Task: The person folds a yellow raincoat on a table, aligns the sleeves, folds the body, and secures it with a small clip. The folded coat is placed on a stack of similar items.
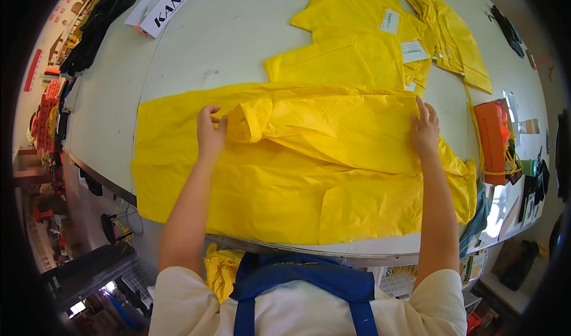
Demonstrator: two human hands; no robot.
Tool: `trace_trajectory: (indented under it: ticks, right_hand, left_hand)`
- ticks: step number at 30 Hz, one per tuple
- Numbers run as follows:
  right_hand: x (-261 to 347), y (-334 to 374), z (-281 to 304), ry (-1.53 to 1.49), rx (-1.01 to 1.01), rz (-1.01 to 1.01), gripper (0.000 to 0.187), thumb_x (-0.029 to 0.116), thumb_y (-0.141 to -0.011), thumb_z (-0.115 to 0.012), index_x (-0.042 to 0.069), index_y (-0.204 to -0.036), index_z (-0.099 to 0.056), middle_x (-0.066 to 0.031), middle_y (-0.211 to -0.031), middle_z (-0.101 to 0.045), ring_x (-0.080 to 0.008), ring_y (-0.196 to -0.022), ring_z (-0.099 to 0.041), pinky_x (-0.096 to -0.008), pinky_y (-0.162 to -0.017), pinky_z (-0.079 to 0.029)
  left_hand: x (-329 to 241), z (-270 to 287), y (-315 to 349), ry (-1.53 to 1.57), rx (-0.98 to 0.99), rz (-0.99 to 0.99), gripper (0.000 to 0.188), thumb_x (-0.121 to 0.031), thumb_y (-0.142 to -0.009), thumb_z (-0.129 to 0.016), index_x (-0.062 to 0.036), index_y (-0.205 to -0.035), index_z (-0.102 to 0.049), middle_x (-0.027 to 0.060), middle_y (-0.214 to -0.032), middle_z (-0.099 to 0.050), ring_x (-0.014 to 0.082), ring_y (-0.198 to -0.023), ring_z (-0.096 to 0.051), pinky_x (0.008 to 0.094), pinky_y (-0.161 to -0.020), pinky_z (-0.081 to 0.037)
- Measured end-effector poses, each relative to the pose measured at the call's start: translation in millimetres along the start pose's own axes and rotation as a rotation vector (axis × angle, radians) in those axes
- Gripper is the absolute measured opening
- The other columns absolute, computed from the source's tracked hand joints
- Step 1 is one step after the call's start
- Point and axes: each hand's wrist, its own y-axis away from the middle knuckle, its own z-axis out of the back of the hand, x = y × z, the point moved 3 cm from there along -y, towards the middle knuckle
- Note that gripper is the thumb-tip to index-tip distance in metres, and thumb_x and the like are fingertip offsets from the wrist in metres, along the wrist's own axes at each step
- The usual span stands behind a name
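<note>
One empty, loosely curled left hand (212, 130) of mine sits beside the cuff (259, 120); my right hand (424, 129) touches the fold's right end, grip unclear. Beneath both, the yellow garment (250, 196) runs lengthwise along the table's (392, 245) near edge, folded yellow pieces (339, 62) beyond.

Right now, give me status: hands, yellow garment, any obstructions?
Left hand beside cuff, contact unclear. Right hand on yellow garment, wrinkled across the table. Yellow pieces beyond, clear of both hands.
</note>
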Motion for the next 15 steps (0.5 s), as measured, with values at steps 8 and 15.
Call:
trace_trajectory:
  ticks: [8,15]
  right_hand:
    - [15,-52,-2,0.026,0.048,0.01,0.026,0.023,-0.092,-0.052,0.016,-0.117,-0.054,-0.0124,-0.118,-0.054,-0.0372,-0.108,-0.049,-0.0434,-0.091,-0.043]
    - [4,-70,-31,0.133,-0.178,-0.015,0.022,0.029,-0.092,-0.053,0.011,-0.105,-0.054,-0.0109,-0.103,-0.059,-0.035,-0.101,-0.049,-0.044,-0.088,-0.039]
  left_hand:
    - [-37,-33,64,0.119,0.052,-0.099,0.025,-0.018,-0.088,-0.063,-0.0006,-0.105,-0.057,0.0093,-0.097,-0.058,0.0161,-0.085,-0.056,0.0287,-0.07,-0.046]
    - [4,-7,5,0.028,0.407,0.122,0.029,-0.02,-0.088,-0.06,0.0022,-0.106,-0.061,0.0121,-0.089,-0.066,0.0184,-0.078,-0.06,0.0312,-0.071,-0.046]
